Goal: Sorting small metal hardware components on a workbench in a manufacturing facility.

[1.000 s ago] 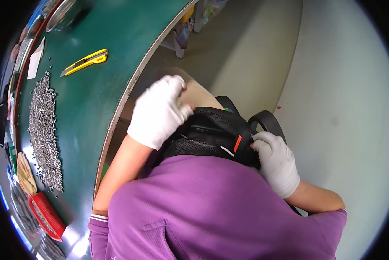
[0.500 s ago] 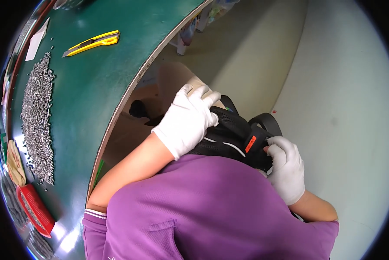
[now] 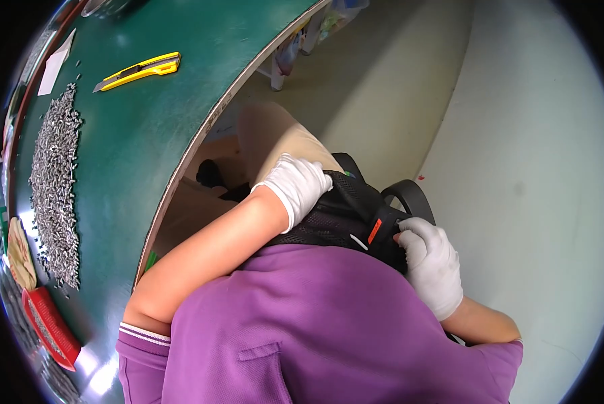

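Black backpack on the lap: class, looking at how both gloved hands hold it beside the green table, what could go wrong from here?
1. The black backpack rests on the lap, held only by the left hand and right hand; it might slide to the floor.
2. The left elbow is near the green table edge and could knock it, scattering the pile of small metal parts.
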Demonstrator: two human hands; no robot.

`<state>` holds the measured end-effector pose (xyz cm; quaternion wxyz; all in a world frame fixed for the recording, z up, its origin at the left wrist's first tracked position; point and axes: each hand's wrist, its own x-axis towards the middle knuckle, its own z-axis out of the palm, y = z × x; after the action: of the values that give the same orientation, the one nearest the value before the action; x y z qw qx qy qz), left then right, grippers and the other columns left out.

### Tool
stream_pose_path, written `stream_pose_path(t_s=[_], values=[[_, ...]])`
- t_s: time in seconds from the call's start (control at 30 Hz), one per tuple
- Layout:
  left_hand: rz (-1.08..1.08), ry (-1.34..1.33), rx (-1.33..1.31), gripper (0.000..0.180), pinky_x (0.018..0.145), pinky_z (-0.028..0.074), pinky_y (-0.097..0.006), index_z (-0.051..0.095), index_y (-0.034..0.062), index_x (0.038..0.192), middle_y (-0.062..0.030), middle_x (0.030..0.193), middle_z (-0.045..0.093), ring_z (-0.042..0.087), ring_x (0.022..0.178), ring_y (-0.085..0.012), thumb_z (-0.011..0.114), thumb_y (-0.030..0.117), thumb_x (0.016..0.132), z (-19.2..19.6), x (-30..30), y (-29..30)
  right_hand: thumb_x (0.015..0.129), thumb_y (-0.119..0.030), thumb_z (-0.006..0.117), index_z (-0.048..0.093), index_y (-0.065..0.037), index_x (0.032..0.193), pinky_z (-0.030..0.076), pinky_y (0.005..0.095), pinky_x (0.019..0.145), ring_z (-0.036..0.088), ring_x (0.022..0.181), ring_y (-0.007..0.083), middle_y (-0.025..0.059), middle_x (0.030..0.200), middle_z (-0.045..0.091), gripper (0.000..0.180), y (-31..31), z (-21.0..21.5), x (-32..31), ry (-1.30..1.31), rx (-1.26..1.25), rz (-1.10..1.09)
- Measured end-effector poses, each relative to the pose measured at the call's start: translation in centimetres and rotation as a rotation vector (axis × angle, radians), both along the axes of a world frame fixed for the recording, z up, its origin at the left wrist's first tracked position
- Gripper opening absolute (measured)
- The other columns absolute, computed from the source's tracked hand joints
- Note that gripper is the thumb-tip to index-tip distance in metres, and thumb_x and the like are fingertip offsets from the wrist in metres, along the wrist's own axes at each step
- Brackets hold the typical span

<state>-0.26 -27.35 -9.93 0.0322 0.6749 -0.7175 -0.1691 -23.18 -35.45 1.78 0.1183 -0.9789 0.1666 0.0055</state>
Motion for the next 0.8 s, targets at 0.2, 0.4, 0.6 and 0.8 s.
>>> stream_pose_path(t_s=[0.2, 0.4, 0.6, 0.8], values=[[-0.063, 0.284, 0.089, 0.028, 0.078, 0.053, -0.043, 0.069, 0.0033, 0.092, -0.0146, 0.093, 0.065, 0.065, 0.087, -0.0359, 0.071, 0.012, 0.065, 2.0, 2.6, -0.8, 0.064, -0.019, 0.076, 0.057, -0.004, 0.102, 0.050, 0.0398, 0.076, 0.056, 0.092, 0.0296, 0.0084, 0.116, 0.055, 0.045, -0.3, -0.4, 0.0, -0.026, 0.016, 0.011], [-0.082, 0.467, 0.147, 0.030, 0.077, 0.052, -0.042, 0.067, 0.0034, 0.095, -0.0153, 0.095, 0.064, 0.063, 0.087, -0.0366, 0.073, 0.021, 0.071, 3.0, 3.9, -1.4, 0.070, -0.014, 0.070, 0.059, -0.004, 0.102, 0.052, 0.0400, 0.073, 0.057, 0.090, 0.0300, 0.0089, 0.115, 0.057, 0.035, -0.4, 0.1, 0.3, -0.012, 0.021, 0.019], [0.008, 0.638, 0.172, 0.043, 0.079, 0.051, -0.041, 0.067, 0.0016, 0.108, -0.0209, 0.095, 0.067, 0.064, 0.088, -0.0383, 0.077, 0.031, 0.079, 2.0, 5.4, -1.2, 0.077, -0.007, 0.062, 0.059, -0.003, 0.101, 0.054, 0.0401, 0.072, 0.059, 0.090, 0.0304, 0.0092, 0.113, 0.058, 0.025, 0.3, 0.8, 0.4, -0.009, 0.040, 0.039], [0.034, 0.693, 0.259, 0.045, 0.076, 0.051, -0.038, 0.069, 0.0007, 0.108, -0.0217, 0.087, 0.069, 0.067, 0.080, -0.0343, 0.078, 0.035, 0.081, 0.1, 5.9, -1.9, 0.078, -0.006, 0.060, 0.059, -0.003, 0.102, 0.053, 0.0394, 0.076, 0.059, 0.092, 0.0309, 0.0093, 0.113, 0.057, 0.024, 0.2, 0.1, 0.6, 0.014, 0.041, 0.066]])
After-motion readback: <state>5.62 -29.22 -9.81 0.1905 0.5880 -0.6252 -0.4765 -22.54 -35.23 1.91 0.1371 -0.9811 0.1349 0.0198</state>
